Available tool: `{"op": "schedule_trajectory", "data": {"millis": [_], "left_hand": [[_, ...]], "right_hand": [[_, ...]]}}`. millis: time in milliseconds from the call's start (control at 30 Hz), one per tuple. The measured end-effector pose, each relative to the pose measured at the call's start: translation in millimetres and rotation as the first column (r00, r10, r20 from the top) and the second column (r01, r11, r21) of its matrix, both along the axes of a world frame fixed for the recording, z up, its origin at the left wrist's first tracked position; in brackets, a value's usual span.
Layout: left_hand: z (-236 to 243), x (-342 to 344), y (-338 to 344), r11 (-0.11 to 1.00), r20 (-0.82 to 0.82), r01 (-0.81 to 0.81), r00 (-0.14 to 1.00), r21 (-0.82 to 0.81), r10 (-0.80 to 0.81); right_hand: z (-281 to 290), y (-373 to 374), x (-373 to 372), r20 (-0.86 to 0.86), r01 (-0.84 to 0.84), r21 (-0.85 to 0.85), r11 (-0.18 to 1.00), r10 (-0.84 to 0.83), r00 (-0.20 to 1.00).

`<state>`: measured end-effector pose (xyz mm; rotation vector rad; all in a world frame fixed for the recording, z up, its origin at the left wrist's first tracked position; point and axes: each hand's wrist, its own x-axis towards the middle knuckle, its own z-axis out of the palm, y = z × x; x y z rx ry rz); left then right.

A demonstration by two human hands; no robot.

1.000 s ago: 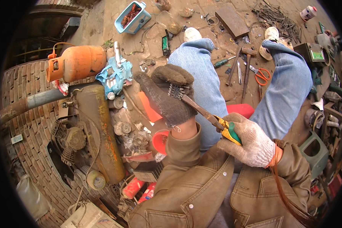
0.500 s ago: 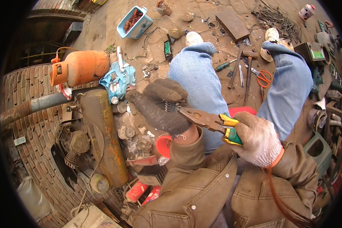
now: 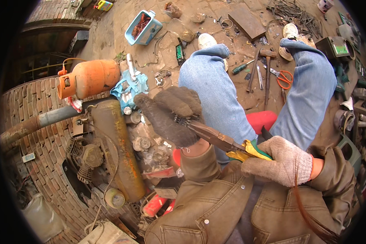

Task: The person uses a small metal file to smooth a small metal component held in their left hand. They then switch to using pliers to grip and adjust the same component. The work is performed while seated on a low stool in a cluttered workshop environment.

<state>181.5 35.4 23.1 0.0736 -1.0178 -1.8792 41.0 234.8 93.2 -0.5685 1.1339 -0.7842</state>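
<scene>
My left hand (image 3: pixel 168 116), in a dark, dirty work glove, has its fingers curled round a small toothed metal part (image 3: pixel 180 120), now mostly hidden. My right hand (image 3: pixel 280 162), in a pale knitted glove, is closed on pliers (image 3: pixel 221 138) with yellow and green handles. Their rusty jaws reach into my left glove at the metal part; how firmly they grip it cannot be made out. My jeans-clad legs (image 3: pixel 207 85) are bent on either side beyond my hands.
An orange gas cylinder (image 3: pixel 89 77) and dirty compressor (image 3: pixel 109 150) lie left. Ahead are a blue container (image 3: pixel 136 38), metal block (image 3: pixel 248 24) and cable tangle (image 3: pixel 292 14). A hammer (image 3: pixel 267 77), screwdriver (image 3: pixel 242 67) and orange-handled scissors (image 3: pixel 284 79) lie between my shoes; assorted equipment (image 3: pixel 339 51) lines the right.
The pliers have turned, and their handles look closer together than half a second ago. The toothed part shows less inside my left glove. The view has shifted slightly.
</scene>
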Motion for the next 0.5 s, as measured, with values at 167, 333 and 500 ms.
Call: {"op": "schedule_trajectory", "data": {"millis": [167, 333, 500], "left_hand": [[-3, 1, 6, 0.983, 0.166, -0.174, 0.973, 0.057, 0.163], [-1, 3, 5, 0.952, 0.433, -0.307, 0.857, -0.007, 0.280], [-7, 1, 0, 0.968, 0.337, -0.248, 0.914, 0.027, 0.225]], "right_hand": [[-11, 3, 3, -0.747, -0.233, -0.352, 0.907, -0.122, 0.654], [-19, 2, -1, -0.951, -0.441, -0.285, 0.851, -0.193, 0.243], [-15, -3, -2, -0.697, -0.194, -0.342, 0.920, -0.110, 0.708]]}}
